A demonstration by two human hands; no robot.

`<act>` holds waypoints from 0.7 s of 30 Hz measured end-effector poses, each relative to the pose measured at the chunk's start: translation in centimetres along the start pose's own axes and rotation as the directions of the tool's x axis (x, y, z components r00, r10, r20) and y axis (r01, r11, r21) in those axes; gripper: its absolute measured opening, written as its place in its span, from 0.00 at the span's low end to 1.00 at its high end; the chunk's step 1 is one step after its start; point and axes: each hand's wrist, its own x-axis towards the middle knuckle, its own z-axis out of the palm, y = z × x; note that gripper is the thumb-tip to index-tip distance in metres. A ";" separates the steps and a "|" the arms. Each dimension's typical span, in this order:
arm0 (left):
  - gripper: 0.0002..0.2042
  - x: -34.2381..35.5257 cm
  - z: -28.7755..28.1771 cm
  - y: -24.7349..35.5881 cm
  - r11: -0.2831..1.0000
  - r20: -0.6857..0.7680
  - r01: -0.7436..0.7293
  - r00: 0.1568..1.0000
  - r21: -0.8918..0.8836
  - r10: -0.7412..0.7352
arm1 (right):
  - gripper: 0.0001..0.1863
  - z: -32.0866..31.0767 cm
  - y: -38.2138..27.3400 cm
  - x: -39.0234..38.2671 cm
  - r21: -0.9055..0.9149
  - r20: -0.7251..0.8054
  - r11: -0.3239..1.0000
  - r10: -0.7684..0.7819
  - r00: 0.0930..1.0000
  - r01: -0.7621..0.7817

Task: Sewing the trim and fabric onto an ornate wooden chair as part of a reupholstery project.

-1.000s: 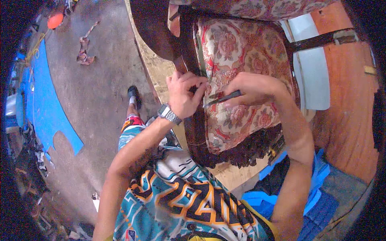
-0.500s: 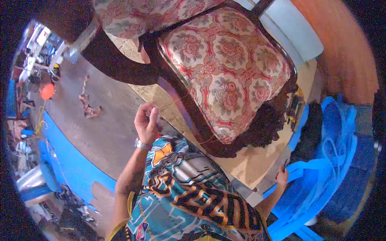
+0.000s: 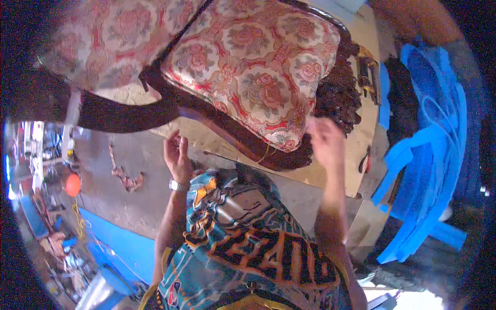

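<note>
A dark wooden chair with a floral padded seat (image 3: 248,72) and floral back (image 3: 119,31) lies before me, thread or cord hanging by the seat's front corner. My left hand (image 3: 178,155), wearing a metal watch, hovers left of the frame's lower rail, empty, fingers loosely curled and apart. My right hand (image 3: 325,144) is beside the seat's near right corner, smeared by motion; I cannot make out whether it holds anything. A dark-and-red hand tool (image 3: 366,161) lies on the pale board (image 3: 341,170) under the chair, right of that hand.
Blue foam strips (image 3: 434,155) are piled at the right. More hand tools (image 3: 367,75) lie along the board's right. On the floor at left are an orange round object (image 3: 72,183), a fabric scrap (image 3: 126,181), a blue sheet (image 3: 119,243) and clutter (image 3: 39,217).
A second ago both hands were at the seat's edge, the right with scissors. The right dropped to the board's right with the tool, then rose toward the seat's corner; my view swung.
</note>
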 end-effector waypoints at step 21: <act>0.12 26.7 -14.5 8.2 0.890 0.850 -0.448 0.436 -0.081 0.297 | 0.09 4.9 -12.8 -18.5 0.666 -0.734 0.280 0.079 0.675 0.691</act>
